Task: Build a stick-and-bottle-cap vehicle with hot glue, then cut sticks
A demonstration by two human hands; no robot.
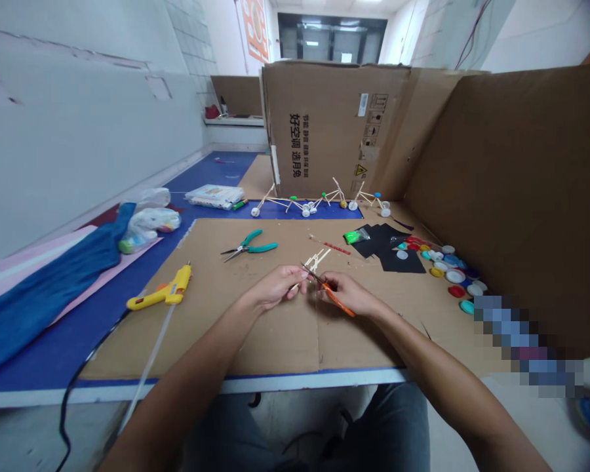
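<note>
Left hand (278, 286) closed in a pinch on a small frame of glued wooden sticks (315, 261), fingertips at its lower end, frame tilted up and away. Right hand (349, 293) grasps an orange-handled tool (338, 298), its dark metal tip reaching across to the frame, at or just beside it. Both hands sit low centre, over a cardboard sheet (216, 334).

Left of the hands lie green-handled pliers (249, 246); lower left, a yellow glue gun (164, 292) near the sheet's edge. Right of them, a red stick (337, 248), a small green packet (356, 236), black sheets (391, 249). Further right, a scatter of bottle caps (447, 269) in mixed colours.

Beyond the sheet, on the blue surface (236, 172), stand several stick models with cap wheels (319, 200), in a row against a large cardboard box (334, 124). Upper left of them, a stack of papers in plastic (215, 196). Far left, a plastic bag (150, 229) and a blue cloth (44, 308).
</note>
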